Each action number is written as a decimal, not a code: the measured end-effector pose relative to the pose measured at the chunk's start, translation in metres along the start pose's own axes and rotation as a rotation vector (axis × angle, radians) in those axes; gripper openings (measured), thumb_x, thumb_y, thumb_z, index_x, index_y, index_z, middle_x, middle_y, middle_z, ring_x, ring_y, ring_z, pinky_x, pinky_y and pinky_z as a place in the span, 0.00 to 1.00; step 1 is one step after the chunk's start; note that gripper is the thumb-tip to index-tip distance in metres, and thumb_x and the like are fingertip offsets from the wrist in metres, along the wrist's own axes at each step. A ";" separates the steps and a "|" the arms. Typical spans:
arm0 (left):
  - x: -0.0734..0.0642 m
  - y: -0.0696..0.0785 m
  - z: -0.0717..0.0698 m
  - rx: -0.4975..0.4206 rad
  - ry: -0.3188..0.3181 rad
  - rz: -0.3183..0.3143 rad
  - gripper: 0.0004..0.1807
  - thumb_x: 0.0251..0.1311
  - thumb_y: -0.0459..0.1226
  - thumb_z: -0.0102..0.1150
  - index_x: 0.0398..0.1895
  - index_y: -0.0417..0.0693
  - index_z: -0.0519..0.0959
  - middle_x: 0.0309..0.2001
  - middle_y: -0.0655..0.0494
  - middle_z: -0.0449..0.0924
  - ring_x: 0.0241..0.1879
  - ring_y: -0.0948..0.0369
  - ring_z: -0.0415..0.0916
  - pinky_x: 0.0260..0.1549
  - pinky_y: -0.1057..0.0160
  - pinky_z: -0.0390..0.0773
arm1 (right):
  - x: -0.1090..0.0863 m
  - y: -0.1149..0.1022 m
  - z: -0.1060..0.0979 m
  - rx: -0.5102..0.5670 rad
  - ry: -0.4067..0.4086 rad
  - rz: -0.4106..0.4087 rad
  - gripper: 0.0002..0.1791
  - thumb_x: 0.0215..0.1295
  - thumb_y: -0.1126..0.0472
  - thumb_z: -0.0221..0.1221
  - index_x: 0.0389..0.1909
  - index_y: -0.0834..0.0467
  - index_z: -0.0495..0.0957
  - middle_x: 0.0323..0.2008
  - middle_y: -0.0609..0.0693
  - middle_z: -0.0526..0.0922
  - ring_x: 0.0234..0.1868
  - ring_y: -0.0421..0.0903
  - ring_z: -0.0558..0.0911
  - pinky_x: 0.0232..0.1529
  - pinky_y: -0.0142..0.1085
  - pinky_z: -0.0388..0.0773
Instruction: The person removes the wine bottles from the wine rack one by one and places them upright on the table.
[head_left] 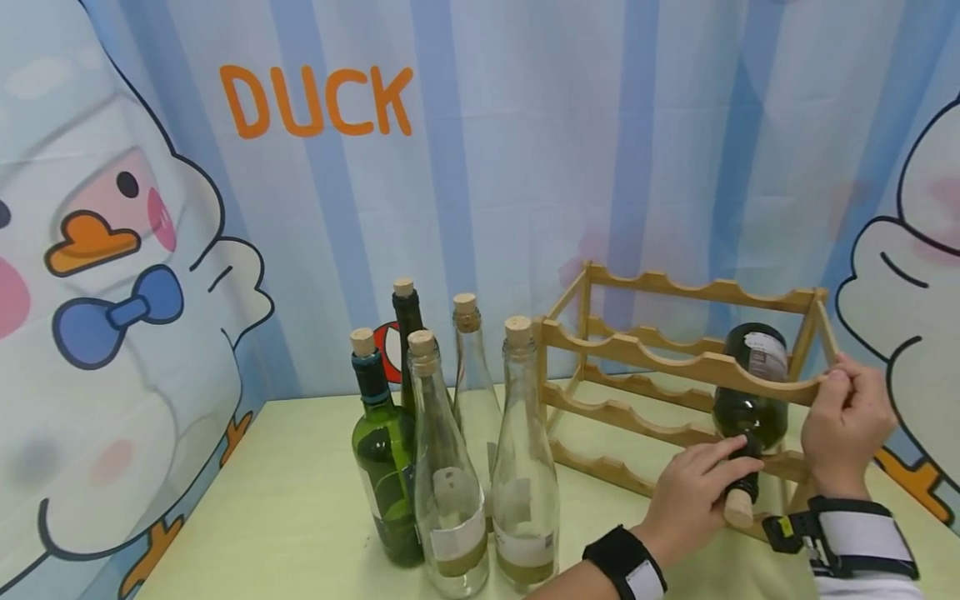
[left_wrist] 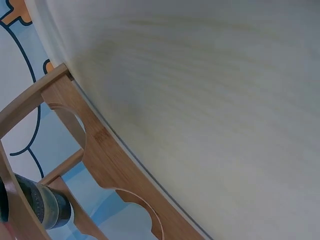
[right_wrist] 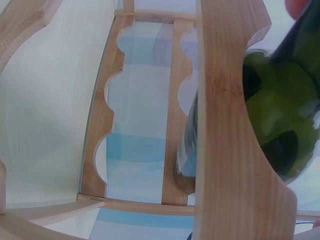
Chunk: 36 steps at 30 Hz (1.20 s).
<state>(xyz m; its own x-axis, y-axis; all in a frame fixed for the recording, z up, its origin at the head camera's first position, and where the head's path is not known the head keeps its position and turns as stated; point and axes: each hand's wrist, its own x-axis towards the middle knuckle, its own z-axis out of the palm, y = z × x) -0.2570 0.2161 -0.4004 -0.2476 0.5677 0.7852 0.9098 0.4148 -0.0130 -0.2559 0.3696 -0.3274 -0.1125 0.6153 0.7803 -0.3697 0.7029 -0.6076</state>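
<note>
At the right end of the wooden rack (head_left: 678, 358), a dark green bottle (head_left: 750, 400) lies tilted, its neck gripped by the left hand (head_left: 693, 492) at the near side. Beside it the right hand (head_left: 847, 421) pinches the rack's upper rail. Only the right wrist view shows the bottle's belly against that rail. 5 corked bottles (head_left: 450, 450) stand left on the worktop (head_left: 285, 500), well apart.

Dark green corked bottle (head_left: 750, 400) lies tilted, neck down toward the camera, in the rightmost top slot of the wooden rack (head_left: 637, 354).
</note>
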 end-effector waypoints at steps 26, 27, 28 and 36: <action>-0.010 0.014 -0.042 -0.045 0.278 0.164 0.26 0.40 0.51 0.68 0.40 0.48 0.73 0.46 0.60 0.79 0.50 0.68 0.73 0.57 0.78 0.61 | -0.002 0.000 -0.002 -0.034 -0.013 0.005 0.18 0.61 0.63 0.42 0.30 0.73 0.74 0.38 0.51 0.81 0.36 0.12 0.62 0.33 0.13 0.58; -0.011 0.015 -0.045 -0.039 0.295 0.183 0.26 0.38 0.51 0.69 0.38 0.49 0.73 0.44 0.60 0.80 0.49 0.68 0.73 0.56 0.78 0.62 | -0.002 0.000 -0.002 -0.045 -0.018 -0.001 0.18 0.61 0.63 0.41 0.33 0.76 0.73 0.39 0.58 0.80 0.36 0.11 0.61 0.34 0.12 0.57; -0.011 0.015 -0.048 -0.031 0.312 0.204 0.25 0.37 0.52 0.69 0.36 0.49 0.74 0.42 0.60 0.81 0.47 0.69 0.74 0.55 0.78 0.63 | -0.003 0.000 -0.002 -0.054 -0.023 -0.005 0.18 0.61 0.63 0.41 0.33 0.75 0.72 0.40 0.63 0.79 0.36 0.11 0.60 0.34 0.12 0.57; -0.003 0.034 -0.073 -0.066 0.346 0.187 0.25 0.29 0.53 0.73 0.30 0.50 0.79 0.31 0.64 0.81 0.37 0.73 0.75 0.49 0.80 0.67 | -0.002 -0.002 0.000 -0.056 -0.028 -0.003 0.17 0.62 0.63 0.41 0.34 0.75 0.72 0.41 0.68 0.77 0.36 0.11 0.59 0.35 0.11 0.58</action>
<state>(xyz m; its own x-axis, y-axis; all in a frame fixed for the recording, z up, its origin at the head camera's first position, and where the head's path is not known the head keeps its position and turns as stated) -0.2016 0.1770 -0.3580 0.0411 0.3511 0.9354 0.9507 0.2743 -0.1447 -0.2547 0.3674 -0.3282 -0.1373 0.6038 0.7852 -0.3175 0.7241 -0.6123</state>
